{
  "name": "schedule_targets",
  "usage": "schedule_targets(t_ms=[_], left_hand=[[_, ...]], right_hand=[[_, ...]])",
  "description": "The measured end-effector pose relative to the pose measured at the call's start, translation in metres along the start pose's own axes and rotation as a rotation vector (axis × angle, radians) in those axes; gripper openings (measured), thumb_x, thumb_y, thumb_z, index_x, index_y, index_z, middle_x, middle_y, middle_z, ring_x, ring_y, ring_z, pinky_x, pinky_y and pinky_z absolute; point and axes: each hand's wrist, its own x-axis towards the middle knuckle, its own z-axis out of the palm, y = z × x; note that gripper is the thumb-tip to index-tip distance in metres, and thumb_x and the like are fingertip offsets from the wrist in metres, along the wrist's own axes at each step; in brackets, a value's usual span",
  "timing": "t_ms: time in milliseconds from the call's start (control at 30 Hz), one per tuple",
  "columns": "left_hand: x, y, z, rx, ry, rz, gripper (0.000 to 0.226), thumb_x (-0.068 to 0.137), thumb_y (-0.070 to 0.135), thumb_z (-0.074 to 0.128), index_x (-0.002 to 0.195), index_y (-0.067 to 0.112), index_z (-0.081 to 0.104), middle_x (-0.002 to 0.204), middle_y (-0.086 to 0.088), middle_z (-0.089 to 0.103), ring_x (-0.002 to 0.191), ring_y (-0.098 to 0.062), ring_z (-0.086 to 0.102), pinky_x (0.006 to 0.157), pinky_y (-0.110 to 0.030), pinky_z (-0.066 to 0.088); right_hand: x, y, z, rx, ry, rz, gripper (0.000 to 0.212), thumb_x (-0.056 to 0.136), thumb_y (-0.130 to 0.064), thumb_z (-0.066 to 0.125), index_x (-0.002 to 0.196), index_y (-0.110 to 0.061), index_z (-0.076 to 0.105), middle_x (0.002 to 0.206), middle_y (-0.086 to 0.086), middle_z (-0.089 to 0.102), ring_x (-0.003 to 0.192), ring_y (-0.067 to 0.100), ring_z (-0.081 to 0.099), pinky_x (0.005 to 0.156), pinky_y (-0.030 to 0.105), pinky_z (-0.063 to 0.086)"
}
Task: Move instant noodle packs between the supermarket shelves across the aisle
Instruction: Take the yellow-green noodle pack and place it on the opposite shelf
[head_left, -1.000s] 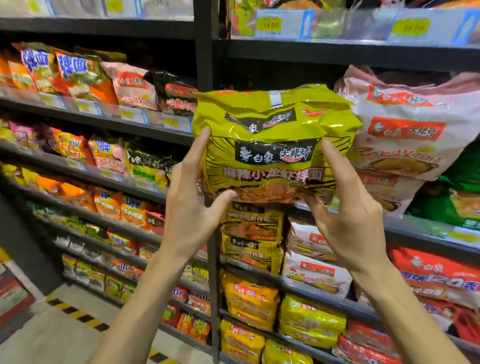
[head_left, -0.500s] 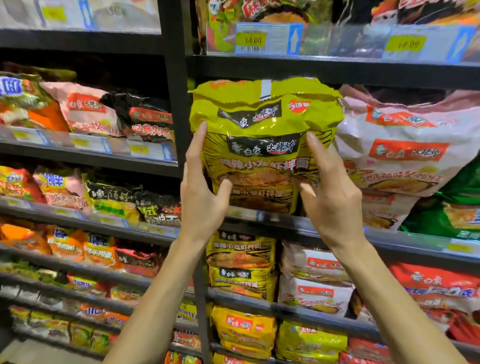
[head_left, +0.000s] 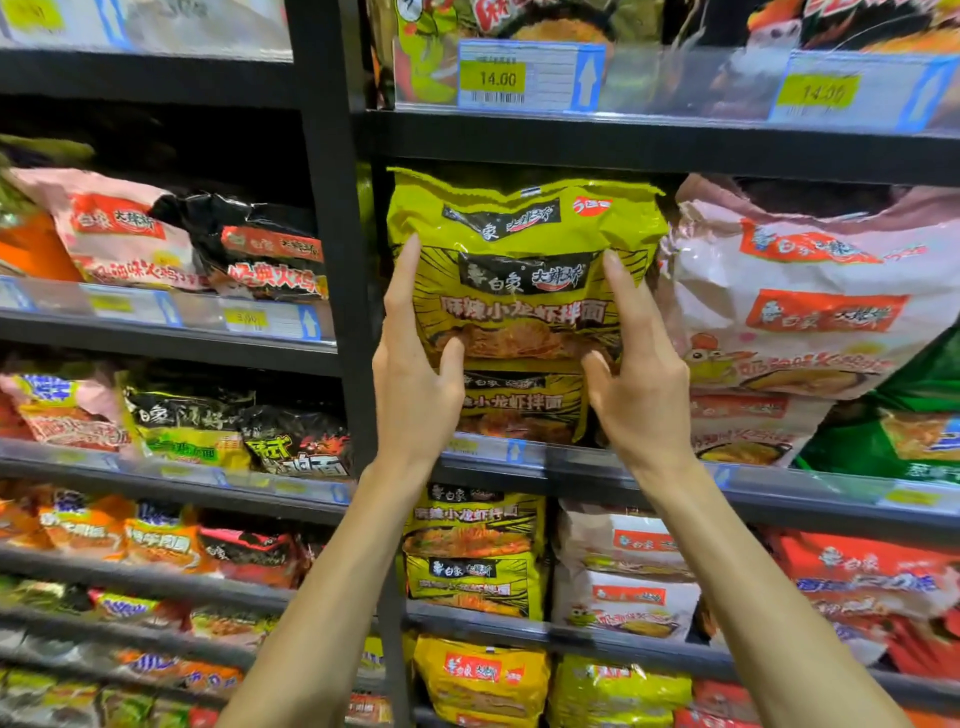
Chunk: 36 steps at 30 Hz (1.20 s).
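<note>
Yellow pack is showing glossy, crinkled plastic film, catching glare near its top seam. Pink pack, right of it, is showing the same shiny wrinkled film. Shelf above is presenting matt black metal. Price strip is appearing as clear, glossy plastic holding paper labels.

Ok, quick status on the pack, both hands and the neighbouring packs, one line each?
Yellow noodle pack: upright on the shelf, held at both sides.
Left hand: grip on the pack's left edge.
Right hand: grip on its right edge.
Pink pack: leaning, beside the yellow one.
</note>
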Motion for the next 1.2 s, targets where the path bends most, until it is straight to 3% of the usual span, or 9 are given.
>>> schedule_targets(t_ms=[100,233,400,467,533,700,867,1033,1200], left_hand=[[-0.001,-0.007,0.002,-0.006,-0.03,-0.027,0.086,0.094,-0.004,0.062,0.156,0.033,0.013,0.154,0.037,0.019,0.143,0.016,0.026,0.122,-0.04,0.033],[-0.002,-0.013,0.001,-0.031,-0.053,0.03,0.079,0.098,0.008,0.063,0.158,0.024,0.014,0.157,0.032,0.014,0.154,-0.009,0.022,0.123,-0.05,0.029],[0.004,-0.009,0.003,-0.055,-0.02,0.041,0.077,0.098,0.005,0.063,0.155,0.026,0.017,0.16,0.023,0.022,0.153,-0.01,0.025,0.122,-0.049,0.03],[0.006,-0.009,0.004,-0.059,0.003,0.036,0.078,0.097,0.002,0.063,0.156,0.024,0.017,0.165,0.006,0.026,0.154,-0.016,0.027,0.121,-0.052,0.03],[0.008,-0.01,0.007,-0.055,0.011,0.024,0.078,0.096,0.001,0.063,0.156,0.023,0.018,0.165,-0.001,0.027,0.153,-0.016,0.027,0.121,-0.052,0.03],[0.004,-0.016,0.006,0.017,-0.032,-0.011,0.075,0.098,0.007,0.062,0.157,0.023,0.018,0.16,0.021,0.022,0.151,0.001,0.019,0.126,-0.035,0.022],[-0.003,-0.016,0.003,0.051,-0.056,-0.014,0.076,0.099,0.008,0.061,0.158,0.023,0.016,0.163,0.019,0.019,0.156,-0.013,0.014,0.127,-0.041,0.018],[-0.008,-0.01,0.0,0.089,-0.078,-0.031,0.076,0.1,0.009,0.061,0.16,0.017,0.017,0.168,0.003,0.018,0.158,-0.021,0.012,0.127,-0.034,0.016],[-0.018,-0.001,-0.006,0.128,-0.095,-0.032,0.077,0.099,0.009,0.062,0.161,0.015,0.017,0.169,-0.001,0.017,0.158,-0.019,0.007,0.118,-0.006,0.008]], right_hand=[[-0.005,-0.002,0.007,0.02,-0.02,0.083,0.09,0.083,0.011,0.067,0.153,-0.025,0.023,0.159,0.009,0.035,0.142,-0.012,0.016,0.105,0.021,0.038],[-0.007,-0.006,0.006,0.114,-0.014,0.111,0.085,0.084,0.009,0.069,0.152,-0.021,0.028,0.157,0.011,0.038,0.145,0.024,0.035,0.112,0.008,0.025],[0.002,-0.006,0.005,0.097,0.032,0.098,0.083,0.083,0.008,0.07,0.15,-0.022,0.031,0.155,0.001,0.041,0.107,0.03,0.067,0.093,0.037,0.054],[0.004,-0.007,0.007,0.1,0.056,0.062,0.085,0.081,0.012,0.07,0.149,-0.021,0.031,0.15,-0.008,0.041,0.121,0.016,0.06,0.099,0.038,0.052],[0.006,-0.005,0.01,0.117,0.055,0.072,0.084,0.081,0.013,0.069,0.149,-0.018,0.032,0.151,-0.003,0.042,0.133,0.005,0.045,0.109,0.024,0.043],[0.003,-0.007,0.012,0.114,-0.055,0.169,0.083,0.088,0.005,0.067,0.155,-0.021,0.025,0.16,0.007,0.033,0.137,-0.006,0.028,0.109,0.003,0.023],[-0.002,-0.007,0.004,0.122,-0.092,0.156,0.079,0.09,0.002,0.067,0.155,-0.015,0.026,0.16,0.01,0.032,0.145,0.009,0.029,0.108,-0.001,0.017],[-0.006,-0.008,-0.01,0.089,-0.158,0.143,0.075,0.095,-0.016,0.066,0.156,-0.023,0.022,0.161,0.007,0.031,0.146,0.014,0.031,0.109,0.014,0.027],[-0.012,-0.017,-0.02,0.03,-0.169,0.124,0.075,0.096,-0.02,0.065,0.155,-0.028,0.02,0.159,0.0,0.034,0.132,0.02,0.052,0.094,0.033,0.049]])
